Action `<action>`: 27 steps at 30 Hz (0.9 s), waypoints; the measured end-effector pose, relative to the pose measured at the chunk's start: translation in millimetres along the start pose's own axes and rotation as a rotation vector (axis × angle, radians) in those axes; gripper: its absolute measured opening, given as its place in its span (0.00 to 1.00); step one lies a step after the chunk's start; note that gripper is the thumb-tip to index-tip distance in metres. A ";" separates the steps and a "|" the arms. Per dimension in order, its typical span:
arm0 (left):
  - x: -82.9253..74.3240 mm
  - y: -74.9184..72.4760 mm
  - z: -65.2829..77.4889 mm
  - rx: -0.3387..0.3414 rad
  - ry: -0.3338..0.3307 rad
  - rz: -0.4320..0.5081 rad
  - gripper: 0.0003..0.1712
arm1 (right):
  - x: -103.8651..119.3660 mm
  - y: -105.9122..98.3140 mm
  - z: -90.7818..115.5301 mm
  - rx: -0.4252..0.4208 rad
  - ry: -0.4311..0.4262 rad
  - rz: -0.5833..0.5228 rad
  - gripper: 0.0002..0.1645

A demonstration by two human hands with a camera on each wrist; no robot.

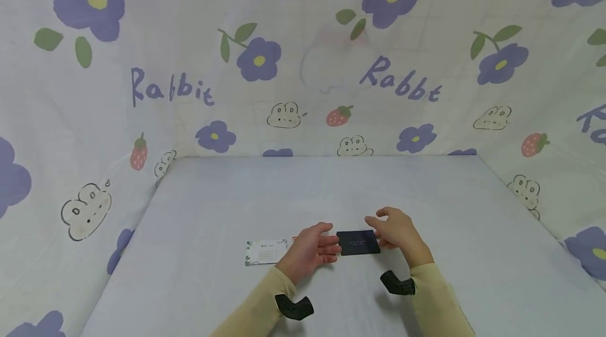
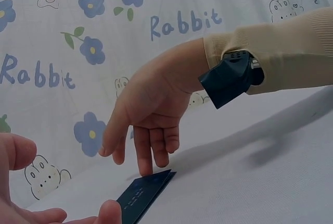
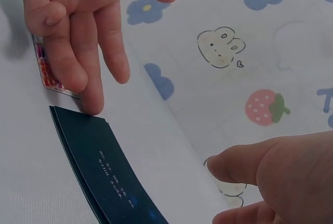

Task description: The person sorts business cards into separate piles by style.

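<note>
A dark blue folded card (image 1: 358, 243) with small pale print lies on the table between my two hands. My left hand (image 1: 309, 248) is at its left short edge, fingers extended and thumb raised. In the right wrist view, one left fingertip (image 3: 92, 104) meets the card's end. My right hand (image 1: 396, 233) comes down at the opposite end, fingers loosely bent and thumb apart. A fingertip of it (image 2: 146, 170) reaches the card's far edge in the left wrist view. The card's layers stand slightly apart along one side.
A white card (image 1: 266, 252) with a green leaf border lies left of my left hand. Mostly hidden behind that hand is a red patterned card (image 3: 46, 73). The white table (image 1: 213, 195) ends at a printed cloth backdrop (image 1: 326, 53); dark wrist cameras (image 1: 294, 307) sit on both sleeves.
</note>
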State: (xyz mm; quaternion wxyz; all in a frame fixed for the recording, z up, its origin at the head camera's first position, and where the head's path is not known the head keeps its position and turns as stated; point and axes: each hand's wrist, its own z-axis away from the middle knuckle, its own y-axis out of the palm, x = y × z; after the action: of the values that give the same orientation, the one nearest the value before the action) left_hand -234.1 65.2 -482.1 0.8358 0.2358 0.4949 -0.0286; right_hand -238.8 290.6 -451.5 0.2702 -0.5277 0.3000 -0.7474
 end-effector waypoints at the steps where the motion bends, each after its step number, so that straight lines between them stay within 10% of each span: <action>1: -0.4 0.0 0.4 -0.001 0.002 -0.002 0.38 | -0.5 0.5 -0.3 -0.001 0.000 0.001 0.38; 27: -3.0 0.4 4.6 -0.001 0.019 0.015 0.37 | -1.7 -1.1 1.6 0.016 0.012 -0.016 0.38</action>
State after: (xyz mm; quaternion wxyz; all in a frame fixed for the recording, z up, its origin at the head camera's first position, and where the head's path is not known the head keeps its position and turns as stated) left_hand -231.8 63.0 -477.6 0.8313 0.2397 0.5011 -0.0198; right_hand -236.9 292.3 -451.3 0.2667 -0.5235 0.2915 -0.7549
